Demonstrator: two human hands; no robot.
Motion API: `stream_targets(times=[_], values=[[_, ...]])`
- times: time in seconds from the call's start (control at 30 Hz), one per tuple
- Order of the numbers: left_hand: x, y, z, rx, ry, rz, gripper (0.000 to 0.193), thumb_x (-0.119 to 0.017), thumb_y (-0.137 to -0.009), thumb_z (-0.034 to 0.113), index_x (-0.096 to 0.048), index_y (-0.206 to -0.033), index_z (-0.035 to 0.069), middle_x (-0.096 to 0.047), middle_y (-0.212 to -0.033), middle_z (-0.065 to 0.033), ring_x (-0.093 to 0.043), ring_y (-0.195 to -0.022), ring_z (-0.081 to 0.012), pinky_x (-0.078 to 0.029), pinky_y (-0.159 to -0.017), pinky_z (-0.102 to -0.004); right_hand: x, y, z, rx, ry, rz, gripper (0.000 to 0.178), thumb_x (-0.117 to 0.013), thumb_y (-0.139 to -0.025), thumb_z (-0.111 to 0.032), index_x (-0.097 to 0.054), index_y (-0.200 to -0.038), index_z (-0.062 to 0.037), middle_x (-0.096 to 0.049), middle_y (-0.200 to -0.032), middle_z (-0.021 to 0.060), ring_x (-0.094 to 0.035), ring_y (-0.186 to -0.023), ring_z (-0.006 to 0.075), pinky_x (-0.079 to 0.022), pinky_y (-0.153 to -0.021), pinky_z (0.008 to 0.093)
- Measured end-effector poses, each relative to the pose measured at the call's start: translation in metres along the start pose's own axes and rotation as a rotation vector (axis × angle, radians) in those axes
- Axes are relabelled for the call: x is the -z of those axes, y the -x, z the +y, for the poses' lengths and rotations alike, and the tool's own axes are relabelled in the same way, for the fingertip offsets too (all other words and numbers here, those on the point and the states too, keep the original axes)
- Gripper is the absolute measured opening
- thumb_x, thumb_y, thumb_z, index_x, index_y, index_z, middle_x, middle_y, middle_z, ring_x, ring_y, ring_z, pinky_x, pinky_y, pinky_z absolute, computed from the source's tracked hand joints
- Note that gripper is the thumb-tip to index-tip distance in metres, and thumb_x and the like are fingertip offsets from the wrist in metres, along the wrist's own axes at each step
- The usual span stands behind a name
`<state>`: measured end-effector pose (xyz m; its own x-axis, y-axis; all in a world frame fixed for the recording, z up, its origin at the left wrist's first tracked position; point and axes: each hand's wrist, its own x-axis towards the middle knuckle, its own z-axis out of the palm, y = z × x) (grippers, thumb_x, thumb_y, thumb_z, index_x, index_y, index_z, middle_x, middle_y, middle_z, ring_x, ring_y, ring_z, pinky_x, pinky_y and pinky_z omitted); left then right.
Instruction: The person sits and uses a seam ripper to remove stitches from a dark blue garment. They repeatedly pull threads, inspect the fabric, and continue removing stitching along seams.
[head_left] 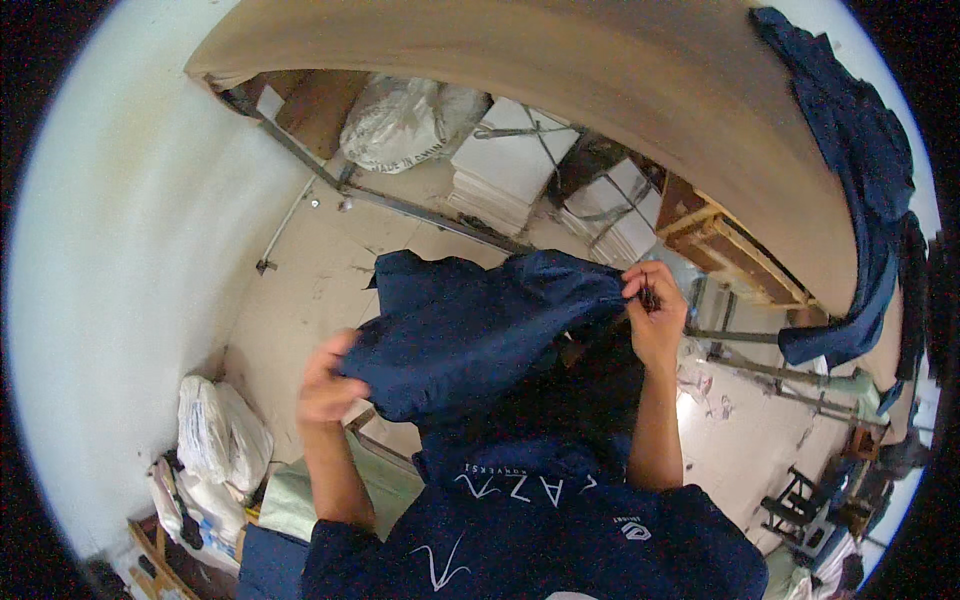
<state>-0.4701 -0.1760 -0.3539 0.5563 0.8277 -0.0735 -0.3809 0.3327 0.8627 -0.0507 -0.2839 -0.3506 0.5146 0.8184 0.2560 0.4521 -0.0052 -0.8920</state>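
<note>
A dark navy piece of cloth (450, 335) is stretched in the air in front of my body, with loose folds along its upper edge. My right hand (655, 308) pinches its right end in a gathered bunch between thumb and fingers. At the left end, my left hand (332, 385) has the edge between its thumb and fingers, slightly smeared by motion. The lower part of the cloth falls into shadow against my dark shirt, so its outline there is hard to make out. Whether the cloth is part of a garment I cannot tell.
A brown-covered table (560, 70) spans the far side, with dark cloth (860, 180) draped at its right. Beneath it are a white plastic bag (392, 125) and tied stacks of sheets (510, 160). White bags (220, 430) stand at left; a dark stool (795, 500) is at right.
</note>
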Motion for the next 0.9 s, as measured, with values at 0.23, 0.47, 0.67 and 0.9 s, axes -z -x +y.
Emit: stream_targets(times=[0.23, 0.47, 0.67, 0.9], values=[[-0.023, -0.031, 0.077, -0.213, -0.190, 0.114, 0.027, -0.063, -0.092, 0.014, -0.055, -0.114, 0.000, -0.063, -0.105, -0.0081, -0.061, -0.101, -0.0165, -0.048, -0.090, -0.0318, -0.003, -0.001, 0.013, -0.034, 0.219, 0.226, 0.019, -0.069, -0.073, 0.005, -0.062, -0.089, -0.0035, -0.065, -0.098, 0.0055, -0.062, -0.083, 0.0144, -0.046, -0.071, 0.0250], [-0.103, -0.072, 0.051, 0.055, -0.049, 0.070, 0.018, -0.066, -0.092, 0.014, -0.049, -0.085, 0.012, -0.041, -0.078, 0.0067, -0.040, -0.076, -0.0043, -0.036, -0.069, -0.0237, -0.094, 0.033, -0.088, 0.182, -0.074, -0.302, 0.075, -0.093, -0.059, -0.033, -0.058, -0.120, -0.0059, -0.060, -0.110, 0.0105, -0.061, -0.098, 0.0221, -0.050, -0.072, 0.0318], [-0.083, -0.096, 0.019, -0.129, -0.271, -0.030, 0.050, -0.074, -0.086, 0.023, -0.056, -0.129, 0.005, -0.063, -0.120, -0.0155, -0.058, -0.112, -0.0165, -0.044, -0.097, -0.0307, -0.091, 0.010, -0.062, -0.429, -0.843, -0.217, 0.012, -0.074, -0.086, -0.015, -0.068, -0.091, -0.0060, -0.068, -0.081, 0.0004, -0.060, -0.065, 0.0090, -0.048, -0.056, 0.0255], [-0.067, -0.051, -0.056, 0.125, -0.408, 0.161, 0.045, -0.069, -0.088, 0.018, -0.056, -0.127, 0.003, -0.063, -0.121, -0.0116, -0.058, -0.113, -0.0235, -0.042, -0.101, -0.0398, -0.065, -0.026, -0.073, -0.605, -1.040, 0.006, 0.014, -0.071, -0.090, -0.024, -0.066, -0.087, -0.0110, -0.065, -0.074, -0.0037, -0.053, -0.049, 0.0051, -0.037, -0.041, 0.0217]])
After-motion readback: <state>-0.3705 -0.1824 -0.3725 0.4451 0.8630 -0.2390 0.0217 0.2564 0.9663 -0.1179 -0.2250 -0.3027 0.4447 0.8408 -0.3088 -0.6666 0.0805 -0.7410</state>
